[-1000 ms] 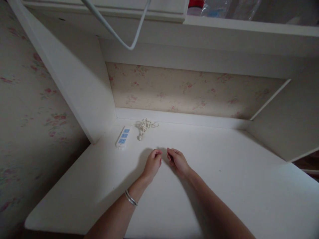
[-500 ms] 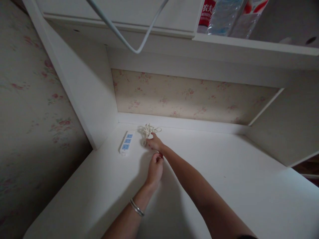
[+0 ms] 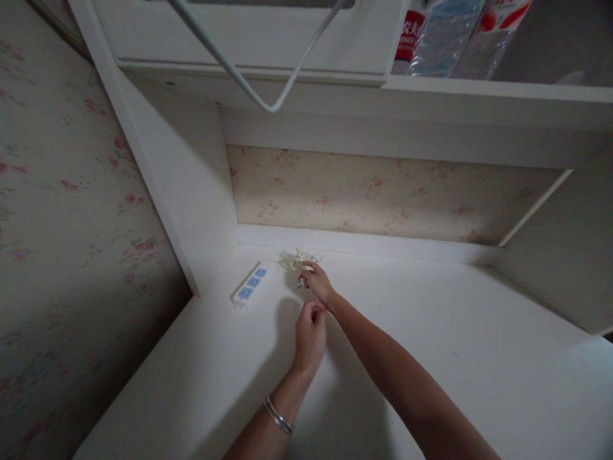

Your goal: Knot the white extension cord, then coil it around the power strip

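Observation:
A white power strip (image 3: 249, 285) with blue sockets lies at a slant on the white desktop. Its pale cord is bunched into a loose coil (image 3: 302, 258) near the back edge. My right hand (image 3: 318, 282) reaches over from the right, fingers closed round part of the cord at the coil's near side. Closer to me, my left hand (image 3: 310, 335), with silver bangles on the wrist, is closed with thumb and fingers curled together beside the right wrist. Whatever lies in its pinch is hidden.
A white side panel (image 3: 191, 191) rises on the left. Overhead, a shelf (image 3: 479, 96) carries plastic bottles (image 3: 445, 38). A pale hanging cable (image 3: 272, 107) loops down in front. Flowered wallpaper (image 3: 373, 188) shows behind the desk (image 3: 469, 396).
The power strip has turned to a steeper slant. The cord coil has changed shape as my right hand handles it. My view has shifted slightly, and both hands stay close together.

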Available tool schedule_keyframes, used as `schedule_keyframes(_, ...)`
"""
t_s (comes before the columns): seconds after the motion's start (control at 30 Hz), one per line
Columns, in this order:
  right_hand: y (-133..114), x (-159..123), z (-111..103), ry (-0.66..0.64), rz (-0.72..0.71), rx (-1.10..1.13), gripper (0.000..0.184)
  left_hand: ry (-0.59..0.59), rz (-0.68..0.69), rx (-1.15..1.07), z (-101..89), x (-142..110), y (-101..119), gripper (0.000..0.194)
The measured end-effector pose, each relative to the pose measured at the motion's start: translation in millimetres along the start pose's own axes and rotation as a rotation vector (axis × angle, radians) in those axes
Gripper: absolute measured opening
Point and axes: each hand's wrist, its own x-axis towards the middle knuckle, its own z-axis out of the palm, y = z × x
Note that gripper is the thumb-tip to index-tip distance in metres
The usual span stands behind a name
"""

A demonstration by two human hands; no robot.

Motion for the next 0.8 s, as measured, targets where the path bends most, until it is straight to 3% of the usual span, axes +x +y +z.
schedule_keyframes(0.17, -2, -57, -54, 0.057, 0.049, 0.092, 0.064, 0.01, 0.128, 0.037, -1.0, -6, 7, 0.012)
schedule_keyframes(0.33, 3, -119, -98, 0.035, 0.064, 0.246, 0.049, 0.079, 0.118, 0.113, -3.0, 0, 1, 0.012)
schedule_keyframes(0.43, 1, -145, -112, -0.023, 0.069, 0.404, 0.042, 0.049, 0.208, 0.215, -4.2, 2, -3, 0.019)
schedule_keyframes(0.5, -3, -155, -117, -0.112, 0.088, 0.497, 0.043, -0.007, 0.262, 0.264, -4.5, 2, -6, 0.024)
schedule_keyframes(0.63, -9, -158, -123, -0.276, 0.098, 0.597, 0.056, -0.125, 0.243, 0.282, -3.1, 4, -17, 0.035)
schedule_keyframes(0.8, -3, -151, -127, -0.242, 0.111, 0.574, 0.052, -0.138, 0.232, 0.249, -2.0, 13, -28, 0.047)
